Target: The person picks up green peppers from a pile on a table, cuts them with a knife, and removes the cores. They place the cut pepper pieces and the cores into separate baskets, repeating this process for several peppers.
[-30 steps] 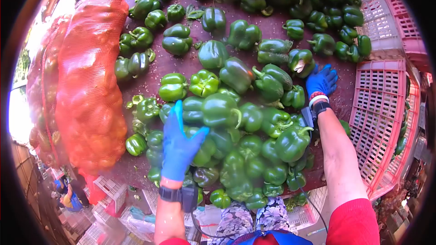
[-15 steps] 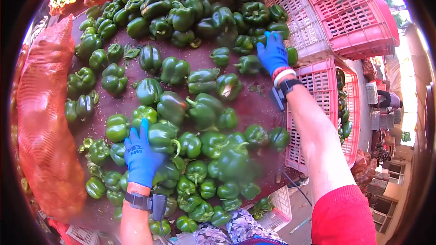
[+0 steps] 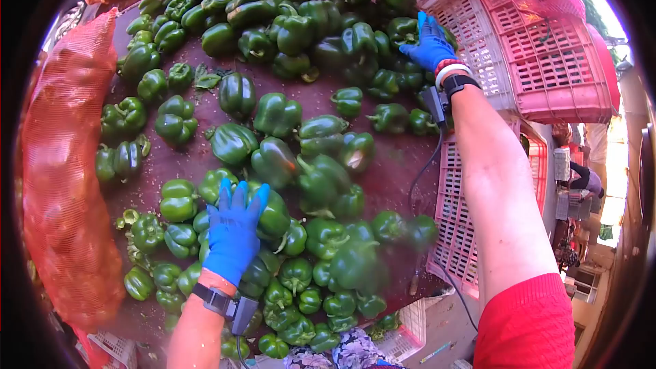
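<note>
Many green bell peppers (image 3: 277, 115) lie over a dark red table top (image 3: 403, 164). My left hand (image 3: 234, 232), in a blue glove, rests back up on peppers near the middle left, its fingers spread, touching a large pepper (image 3: 273, 213) at its right. At the upper right, my right hand (image 3: 429, 44), also gloved in blue, reaches to the edge of the pepper pile (image 3: 355, 34), with thumb and fingers apart. Its palm side is hidden. Both wrists carry a strap with a small box and a cable.
An orange mesh sack (image 3: 68, 178) stands along the left edge. Pink and white plastic crates (image 3: 553, 61) line the back and right, one (image 3: 458, 212) beside the table's right edge. A person (image 3: 586, 179) is far off at the right. Another crate (image 3: 410, 331) is below the front edge.
My right hand has moved up and slightly right, farther along the pile. My left hand has shifted slightly right, its fingers more spread. The view has moved a little.
</note>
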Motion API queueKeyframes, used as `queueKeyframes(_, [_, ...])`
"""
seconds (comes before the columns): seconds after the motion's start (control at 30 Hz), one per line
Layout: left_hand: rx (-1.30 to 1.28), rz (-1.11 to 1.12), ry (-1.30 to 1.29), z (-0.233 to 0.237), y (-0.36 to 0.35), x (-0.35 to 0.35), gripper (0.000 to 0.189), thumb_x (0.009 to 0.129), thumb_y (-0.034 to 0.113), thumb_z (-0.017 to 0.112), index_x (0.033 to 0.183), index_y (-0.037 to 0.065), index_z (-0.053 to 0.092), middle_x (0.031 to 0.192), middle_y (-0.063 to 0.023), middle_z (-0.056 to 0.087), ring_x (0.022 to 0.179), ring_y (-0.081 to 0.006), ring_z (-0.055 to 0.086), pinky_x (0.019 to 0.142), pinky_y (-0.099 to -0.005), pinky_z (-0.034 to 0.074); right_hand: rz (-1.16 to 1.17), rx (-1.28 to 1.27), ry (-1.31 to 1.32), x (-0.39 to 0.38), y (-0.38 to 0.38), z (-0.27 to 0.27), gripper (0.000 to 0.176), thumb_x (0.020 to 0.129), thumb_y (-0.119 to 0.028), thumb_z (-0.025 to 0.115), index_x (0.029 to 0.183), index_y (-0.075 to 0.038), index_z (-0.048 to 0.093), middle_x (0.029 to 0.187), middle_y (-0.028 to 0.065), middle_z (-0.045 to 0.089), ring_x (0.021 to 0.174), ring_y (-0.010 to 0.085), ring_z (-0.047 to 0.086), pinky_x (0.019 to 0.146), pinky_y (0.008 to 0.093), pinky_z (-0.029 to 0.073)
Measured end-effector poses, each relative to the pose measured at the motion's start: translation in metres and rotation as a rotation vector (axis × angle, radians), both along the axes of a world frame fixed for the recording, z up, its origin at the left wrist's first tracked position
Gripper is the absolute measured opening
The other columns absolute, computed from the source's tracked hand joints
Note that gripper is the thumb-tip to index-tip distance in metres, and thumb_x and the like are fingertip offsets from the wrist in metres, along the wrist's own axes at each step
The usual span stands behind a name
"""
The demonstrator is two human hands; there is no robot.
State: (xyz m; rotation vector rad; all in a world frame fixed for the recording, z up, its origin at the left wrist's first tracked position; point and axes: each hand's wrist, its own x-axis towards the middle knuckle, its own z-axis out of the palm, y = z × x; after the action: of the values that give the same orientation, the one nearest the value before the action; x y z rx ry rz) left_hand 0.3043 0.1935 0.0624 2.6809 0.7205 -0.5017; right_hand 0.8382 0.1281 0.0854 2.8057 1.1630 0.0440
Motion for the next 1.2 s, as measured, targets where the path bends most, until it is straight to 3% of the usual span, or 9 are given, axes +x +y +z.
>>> queueKeyframes(0.1, [0.005,0.002,0.004,-0.001,0.001,-0.002,0.082,0.079,0.008,0.064,0.152,0.032,0.037,0.152,-0.0147,0.041,0.144,-0.0441,0.03,0.106,-0.0677,0.035,-0.163,-0.03,0.064,-0.007,0.014,0.007,0.106,0.081,-0.068,0.064,0.16,-0.017,0.014,0.161,0.0198,0.026,0.149,0.0378,0.026,0.119,0.049,0.027])
queueKeyframes(0.13, [0.012,-0.003,0.003,-0.002,0.002,-0.002,0.081,0.079,0.008,0.064,0.152,0.032,0.037,0.151,-0.0147,0.042,0.144,-0.0443,0.03,0.106,-0.0677,0.035,-0.142,0.019,0.074,0.001,0.015,0.004,0.098,0.08,-0.074,0.061,0.154,-0.016,0.034,0.156,0.0214,0.034,0.145,0.0394,0.033,0.116,0.0499,0.031])
queueKeyframes(0.27, [-0.005,0.006,0.018,-0.001,0.002,0.0,0.081,0.08,0.009,0.065,0.152,0.032,0.037,0.151,-0.0145,0.042,0.145,-0.0446,0.03,0.105,-0.0676,0.036,-0.069,-0.123,0.049,-0.021,0.02,0.033,0.081,0.079,-0.076,0.062,0.124,-0.008,0.062,0.14,0.0234,0.05,0.129,0.0408,0.05,0.11,0.0482,0.038])
queueKeyframes(0.4, [0.072,-0.015,-0.06,-0.01,0.0,-0.008,0.093,0.068,0.004,0.071,0.151,0.027,0.037,0.15,-0.0129,0.042,0.144,-0.0426,0.031,0.103,-0.0553,0.038,-0.02,0.291,0.165,0.011,-0.004,-0.018,0.081,0.076,-0.072,0.069,0.125,-0.008,0.059,0.129,0.0238,0.059,0.121,0.0429,0.056,0.107,0.0468,0.042])
queueKeyframes(0.47, [0.056,-0.012,-0.079,-0.008,0.001,-0.009,0.093,0.068,0.004,0.071,0.152,0.027,0.037,0.15,-0.0129,0.042,0.144,-0.0422,0.031,0.103,-0.0538,0.039,-0.143,0.606,0.48,0.014,-0.017,-0.035,0.084,0.074,-0.07,0.073,0.129,-0.009,0.056,0.127,0.0246,0.06,0.12,0.0443,0.057,0.107,0.0464,0.043])
queueKeyframes(0.6, [0.082,-0.015,-0.035,-0.009,0.001,-0.007,0.093,0.069,0.004,0.07,0.153,0.026,0.036,0.15,-0.0126,0.043,0.145,-0.041,0.031,0.103,-0.0494,0.04,0.075,-0.029,0.393,-0.05,-0.006,0.013,0.096,0.07,-0.059,0.081,0.145,-0.011,0.045,0.138,0.0294,0.053,0.129,0.045,0.051,0.109,0.047,0.041])
queueKeyframes(0.73, [0.087,-0.02,-0.066,-0.009,0.001,-0.008,0.094,0.067,0.004,0.072,0.152,0.025,0.037,0.149,-0.013,0.045,0.144,-0.0412,0.032,0.104,-0.0475,0.042,0.099,0.003,0.124,-0.083,-0.003,-0.023,0.093,0.063,-0.055,0.084,0.143,-0.026,0.048,0.151,0.0183,0.042,0.139,0.0464,0.038,0.11,0.0544,0.04])
queueKeyframes(0.87, [0.07,-0.013,-0.109,-0.014,0.005,-0.011,0.096,0.066,0.002,0.073,0.152,0.025,0.037,0.147,-0.0139,0.046,0.143,-0.0418,0.034,0.108,-0.0467,0.041,0.009,-0.165,0.223,-0.101,-0.01,0.001,0.081,0.066,-0.047,0.081,0.139,-0.029,0.052,0.146,0.0148,0.045,0.13,0.0443,0.045,0.108,0.0525,0.042])
queueKeyframes(1.2, [0.012,0.04,-0.17,-0.011,0.001,-0.012,0.092,0.07,-0.008,0.063,0.152,0.027,0.037,0.146,-0.0117,0.048,0.143,-0.0414,0.035,0.113,-0.0473,0.039,0.299,-0.077,0.036,-0.235,-0.167,-0.001,0.059,0.069,-0.032,0.075,0.126,-0.031,0.06,0.138,0.0131,0.048,0.126,0.0402,0.042,0.1,0.0562,0.041])
